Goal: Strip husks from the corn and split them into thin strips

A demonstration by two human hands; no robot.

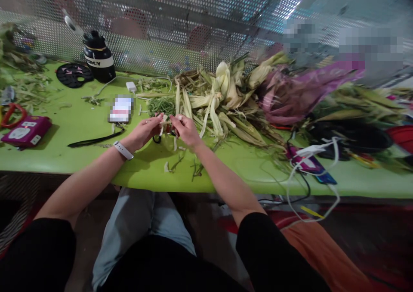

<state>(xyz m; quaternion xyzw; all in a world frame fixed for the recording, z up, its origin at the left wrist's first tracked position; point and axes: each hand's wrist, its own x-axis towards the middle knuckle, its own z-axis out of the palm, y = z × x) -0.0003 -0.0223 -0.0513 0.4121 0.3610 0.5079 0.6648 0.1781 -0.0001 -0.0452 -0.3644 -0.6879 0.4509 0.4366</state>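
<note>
My left hand [146,130], with a pale band on its wrist, and my right hand [186,130] meet over the green table, fingers pinched close together. Between their fingertips is a pale strip of corn husk [165,120]. Something reddish and a black ring-shaped part show just below the fingers, too small to name. Right behind my hands lies a heap of thin green shreds [161,106]. A large pile of dry corn husks [222,96] spreads to its right. Small pale scraps and green stems [176,165] lie nearer the table's edge.
The green table [87,158] holds a phone [121,110], a black strap [93,141], a purple device [28,131] and a black bottle [99,57]. To the right are a pink plastic bag [290,96], a black bowl [355,139] and a looping white cable [335,193]. Perforated metal [161,38] stands behind.
</note>
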